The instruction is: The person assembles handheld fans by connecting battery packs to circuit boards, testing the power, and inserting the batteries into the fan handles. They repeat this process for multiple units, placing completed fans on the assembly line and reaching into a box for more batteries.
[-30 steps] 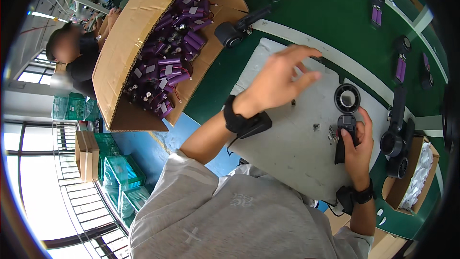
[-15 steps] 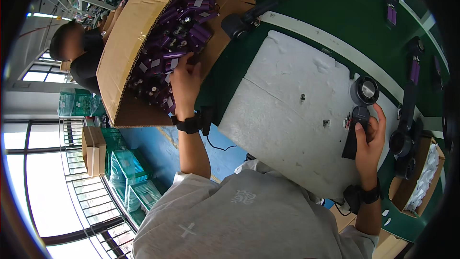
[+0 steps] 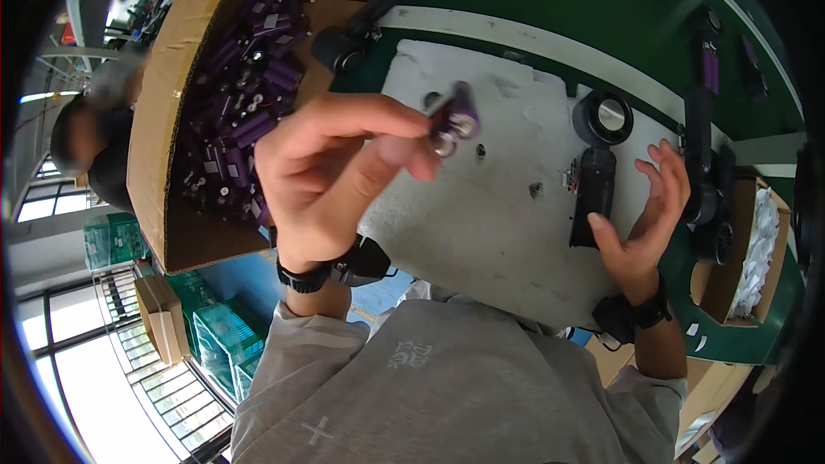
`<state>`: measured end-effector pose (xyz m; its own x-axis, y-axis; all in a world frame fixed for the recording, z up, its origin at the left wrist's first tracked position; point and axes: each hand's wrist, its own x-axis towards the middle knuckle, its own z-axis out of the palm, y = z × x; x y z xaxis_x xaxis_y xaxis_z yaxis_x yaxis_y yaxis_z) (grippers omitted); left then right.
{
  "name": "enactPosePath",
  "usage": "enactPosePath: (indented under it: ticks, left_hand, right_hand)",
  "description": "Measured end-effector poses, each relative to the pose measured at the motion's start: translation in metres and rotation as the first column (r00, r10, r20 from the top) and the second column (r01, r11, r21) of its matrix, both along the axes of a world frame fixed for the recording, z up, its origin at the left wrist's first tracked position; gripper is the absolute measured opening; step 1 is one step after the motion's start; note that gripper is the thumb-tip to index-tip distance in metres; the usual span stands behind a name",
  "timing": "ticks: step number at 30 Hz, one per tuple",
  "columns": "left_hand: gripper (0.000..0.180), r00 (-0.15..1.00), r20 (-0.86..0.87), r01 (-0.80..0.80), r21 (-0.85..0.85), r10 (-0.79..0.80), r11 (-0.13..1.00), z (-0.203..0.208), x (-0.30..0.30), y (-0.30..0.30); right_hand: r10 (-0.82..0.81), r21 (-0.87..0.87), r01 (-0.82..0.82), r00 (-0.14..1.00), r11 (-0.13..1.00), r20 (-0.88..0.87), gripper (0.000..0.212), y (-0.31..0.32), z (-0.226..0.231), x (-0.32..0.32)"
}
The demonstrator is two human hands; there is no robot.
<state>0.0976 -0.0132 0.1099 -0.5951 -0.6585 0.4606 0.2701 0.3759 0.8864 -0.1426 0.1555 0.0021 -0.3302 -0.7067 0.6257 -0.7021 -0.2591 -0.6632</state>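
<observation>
My left hand (image 3: 322, 176) is raised between the carton and the foam pad, pinching a purple battery pack (image 3: 465, 110) between thumb and fingers; the pack is slightly blurred. On the white foam pad (image 3: 455, 232) lies a black handheld device like a small fan, its round head (image 3: 604, 116) with a silver disc above a black handle (image 3: 594, 202). Small wires or contacts stick out at the handle's left side. Just right of the handle is my right hand (image 3: 646, 223), fingers spread and holding nothing. Several more purple battery packs (image 3: 249, 125) fill the carton.
The tall cardboard carton (image 3: 176, 77) stands at the left. Another black device (image 3: 342, 50) lies beyond the pad, and more black devices (image 3: 713, 189) lie at the right beside a small box of white pieces (image 3: 756, 258). A person (image 3: 107, 142) is behind the carton.
My left hand has come out of the carton and moved right, bringing a battery pack. My right hand has let go of the device's handle and spread its fingers. The view has shifted.
</observation>
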Motion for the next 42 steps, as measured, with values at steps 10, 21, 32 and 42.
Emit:
enactPosePath:
  ticks: [10,21,32,42]
  left_hand:
    - [0.024,0.826,0.021,0.561,0.050,-0.563,0.826,-0.032,-0.100,0.032]
    - [0.057,0.916,0.364,0.335,-0.465,-0.167,0.820,-0.077,-0.102,0.028]
    - [0.042,0.937,0.267,0.323,-0.426,-0.223,0.845,-0.090,-0.095,0.014]
    - [0.042,0.938,0.250,0.335,-0.464,-0.242,0.820,-0.090,-0.093,0.011]
  right_hand:
    - [0.202,0.156,-0.234,0.960,0.960,0.196,0.042,0.005,-0.006,-0.001]
    - [0.208,-0.080,-0.220,0.653,0.972,0.728,0.026,0.009,-0.011,0.007]
    - [0.172,0.037,-0.264,0.722,0.964,0.671,0.035,0.006,-0.003,0.001]
    - [0.217,0.022,-0.234,0.927,0.972,0.306,0.034,0.004,0.000,-0.004]
